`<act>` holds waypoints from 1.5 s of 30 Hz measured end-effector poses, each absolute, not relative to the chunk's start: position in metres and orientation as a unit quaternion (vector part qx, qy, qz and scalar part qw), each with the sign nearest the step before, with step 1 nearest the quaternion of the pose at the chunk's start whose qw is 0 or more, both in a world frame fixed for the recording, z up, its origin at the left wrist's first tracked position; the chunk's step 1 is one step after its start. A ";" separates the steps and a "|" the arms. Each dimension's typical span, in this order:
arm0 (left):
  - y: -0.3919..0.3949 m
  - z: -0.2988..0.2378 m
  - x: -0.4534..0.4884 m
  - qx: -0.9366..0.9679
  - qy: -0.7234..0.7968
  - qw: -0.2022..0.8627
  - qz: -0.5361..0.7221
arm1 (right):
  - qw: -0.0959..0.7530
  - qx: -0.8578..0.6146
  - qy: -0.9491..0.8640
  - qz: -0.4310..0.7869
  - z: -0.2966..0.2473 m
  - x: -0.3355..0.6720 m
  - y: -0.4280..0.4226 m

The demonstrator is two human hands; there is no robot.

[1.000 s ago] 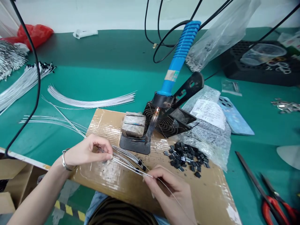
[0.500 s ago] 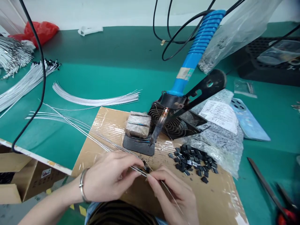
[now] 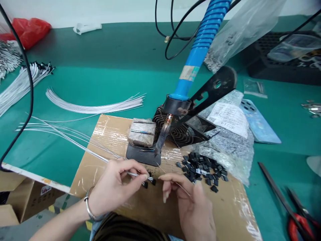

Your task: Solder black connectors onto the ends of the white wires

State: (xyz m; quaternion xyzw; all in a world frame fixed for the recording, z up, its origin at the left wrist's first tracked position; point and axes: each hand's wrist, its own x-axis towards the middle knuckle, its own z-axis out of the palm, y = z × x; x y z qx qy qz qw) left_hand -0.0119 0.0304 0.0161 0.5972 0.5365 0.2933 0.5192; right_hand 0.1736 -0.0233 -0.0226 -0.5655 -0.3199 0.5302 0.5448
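While the left hand point(image 3: 112, 189) pinches a white wire point(image 3: 100, 160) firmly in its grip, tip beside small black chips point(image 3: 149, 179), the right hand point(image 3: 192, 204) curls loosely by a thin strand point(image 3: 179, 185), perhaps holding it.

**A soldering iron and other things on our green mat**
We see a soldering iron point(image 3: 198, 57) with a blue handle in a black stand point(image 3: 215, 82), a bubble-wrap bag point(image 3: 225, 150) with a white label, and a blue phone case point(image 3: 259, 122). Red scissors point(image 3: 298, 227) lie beside a long flat file point(image 3: 281, 197). A red plastic bag point(image 3: 27, 31) sits far off.
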 end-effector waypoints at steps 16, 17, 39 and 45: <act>0.032 0.018 -0.010 0.588 0.550 0.513 0.297 | 0.503 -0.586 -0.411 0.485 -0.010 0.157 -0.015; 0.031 0.018 -0.010 0.589 0.553 0.511 0.295 | 0.504 -0.588 -0.408 0.484 -0.009 0.157 -0.015; 0.015 0.013 -0.002 0.566 0.601 0.473 0.307 | 0.554 -0.542 -0.143 0.615 -0.011 0.135 -0.021; 0.017 0.020 0.005 0.539 0.601 0.478 0.346 | 0.593 -0.480 -0.116 0.636 -0.028 0.127 -0.026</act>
